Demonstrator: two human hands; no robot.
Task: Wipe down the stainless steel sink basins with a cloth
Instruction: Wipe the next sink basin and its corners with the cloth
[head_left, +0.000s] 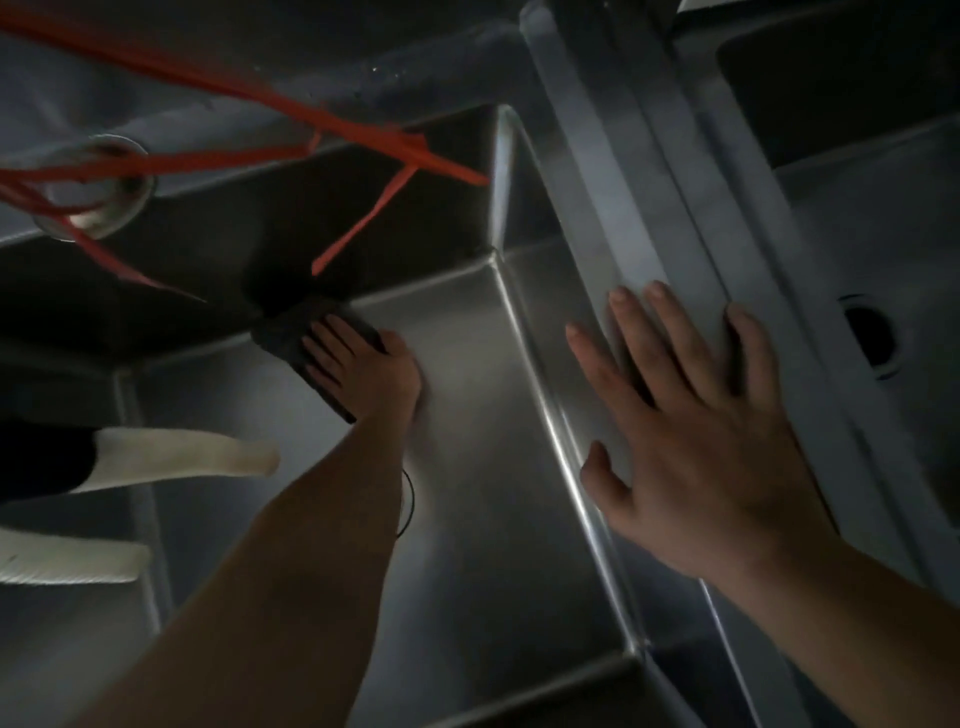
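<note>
Stainless steel sink basin (467, 467), dimly lit, with a dark cloth (291, 338) pressed flat against its floor near the far wall by the left hand (363, 364), fingers straight and together. The right hand (696, 415), fingers spread, rests on the rim dividing it from a second basin (883, 208). Red straps (332, 119) hang blurred above.

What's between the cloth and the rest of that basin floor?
Nothing visible lies on the floor. The left hand presses the dark cloth flat at the far edge of the basin floor, and the steel towards the camera looks bare. The orange straps hang higher up. The right hand rests on the divider rim.
</note>
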